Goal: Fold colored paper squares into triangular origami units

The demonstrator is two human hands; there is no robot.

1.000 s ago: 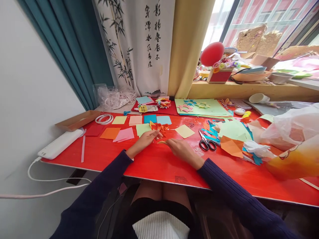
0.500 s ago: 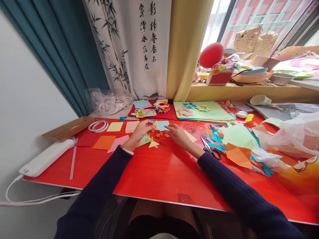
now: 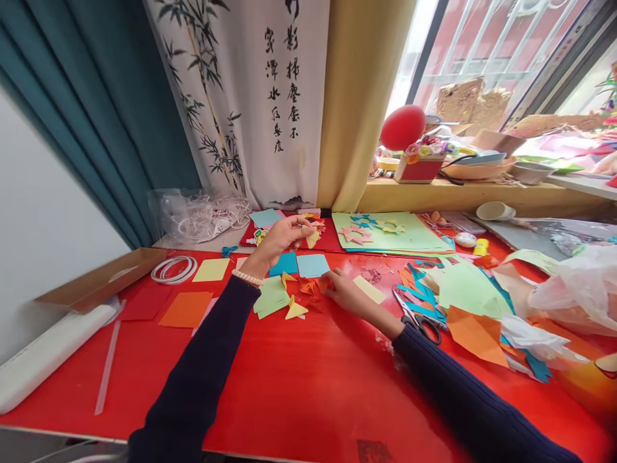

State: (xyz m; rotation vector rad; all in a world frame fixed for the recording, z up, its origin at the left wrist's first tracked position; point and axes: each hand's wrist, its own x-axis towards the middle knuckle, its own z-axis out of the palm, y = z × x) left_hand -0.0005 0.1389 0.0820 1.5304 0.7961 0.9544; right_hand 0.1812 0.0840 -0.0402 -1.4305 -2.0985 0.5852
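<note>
My left hand (image 3: 285, 236) is raised over the back of the table, its fingers pinching a small folded yellow paper piece (image 3: 313, 239). Lower and to the right, my right hand (image 3: 341, 289) has its fingers curled at the edge of a small heap of folded orange-red paper pieces (image 3: 309, 287); its fingertips are partly hidden. Beside the heap lie another folded yellow piece (image 3: 295, 308) and green paper squares (image 3: 270, 297). Behind it are a blue square (image 3: 284, 264) and a light blue square (image 3: 313, 265). My left hand partly covers a multicoloured folded paper ring and a glue packet (image 3: 260, 236).
Scissors (image 3: 419, 321) lie right of my right forearm, by a pile of paper scraps (image 3: 463, 283). Finished paper rings (image 3: 357, 235) rest on green sheets (image 3: 419, 239). Orange squares (image 3: 186, 309), a white cable coil (image 3: 174, 269) and a cardboard tray (image 3: 103, 276) are at left.
My left hand has lifted up and away with the yellow piece. My right hand has come down to the orange-red pieces. The camera view has shifted, showing the table lower.
</note>
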